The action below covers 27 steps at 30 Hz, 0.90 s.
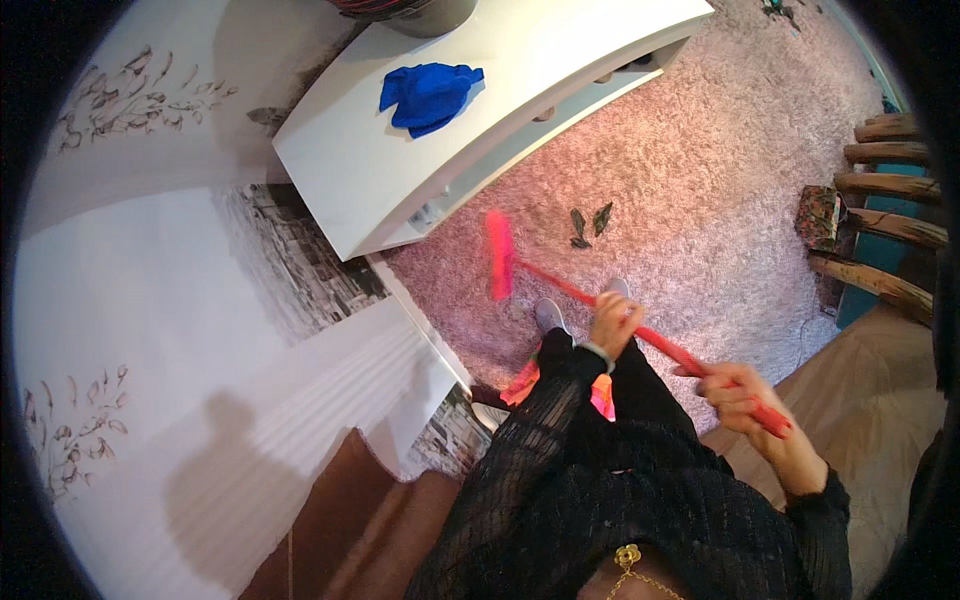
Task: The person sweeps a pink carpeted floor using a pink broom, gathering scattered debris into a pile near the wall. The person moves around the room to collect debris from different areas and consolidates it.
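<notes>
A red broom (668, 348) slants across in front of me, its bright pink head (500, 256) down at the carpet by the white cabinet. My left hand (614, 326) is wrapped around the handle partway down. Higher up, close to the handle's end, my right hand (738, 396) grips it as well. Several dark leaf-like pieces (590, 225) lie on the carpet to the right of the broom head. The head looks blurred, so its bristles are hard to make out.
A shaggy pinkish carpet (690, 190) spreads around my feet. At the upper left stands a white cabinet (340, 190) with a blue cloth (430, 98) and a dark pot (430, 18) on top. Wooden slats (880, 235) and a patterned box (818, 218) are at right.
</notes>
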Motion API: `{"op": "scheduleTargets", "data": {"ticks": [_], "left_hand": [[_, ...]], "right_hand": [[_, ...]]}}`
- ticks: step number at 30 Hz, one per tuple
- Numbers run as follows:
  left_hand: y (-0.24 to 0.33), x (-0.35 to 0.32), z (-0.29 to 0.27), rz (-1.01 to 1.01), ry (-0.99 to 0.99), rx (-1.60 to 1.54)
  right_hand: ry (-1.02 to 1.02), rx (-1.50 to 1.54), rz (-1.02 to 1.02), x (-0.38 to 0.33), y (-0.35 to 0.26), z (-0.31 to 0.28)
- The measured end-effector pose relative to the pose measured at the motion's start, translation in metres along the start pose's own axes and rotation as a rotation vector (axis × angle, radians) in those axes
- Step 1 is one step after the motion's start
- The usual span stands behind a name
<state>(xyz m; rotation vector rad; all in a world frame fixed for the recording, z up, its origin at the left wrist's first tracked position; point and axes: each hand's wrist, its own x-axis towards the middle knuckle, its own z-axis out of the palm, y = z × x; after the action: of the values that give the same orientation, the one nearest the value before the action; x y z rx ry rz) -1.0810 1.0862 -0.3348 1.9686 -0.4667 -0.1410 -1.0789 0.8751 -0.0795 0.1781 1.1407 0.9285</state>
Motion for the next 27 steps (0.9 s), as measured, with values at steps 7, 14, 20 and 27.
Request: {"op": "scheduleTargets", "data": {"ticks": [7, 14, 20, 27], "left_hand": [[0.094, 0.030, 0.001, 0.200, -0.260, -0.172], [0.041, -0.069, -0.039, -0.217, -0.223, 0.111], [0.036, -0.052, -0.009, -0.051, -0.280, 0.181], [0.154, 0.049, 0.036, 0.103, -0.204, -0.108]], "right_hand": [[0.236, -0.576, -0.047, -0.102, 0.031, 0.004], [0.128, -0.690, 0.233, 0.030, 0.009, -0.037], [0.246, -0.869, 0.076, 0.017, 0.016, -0.015], [0.549, -1.084, -0.266, -0.108, 0.066, 0.025]]}}
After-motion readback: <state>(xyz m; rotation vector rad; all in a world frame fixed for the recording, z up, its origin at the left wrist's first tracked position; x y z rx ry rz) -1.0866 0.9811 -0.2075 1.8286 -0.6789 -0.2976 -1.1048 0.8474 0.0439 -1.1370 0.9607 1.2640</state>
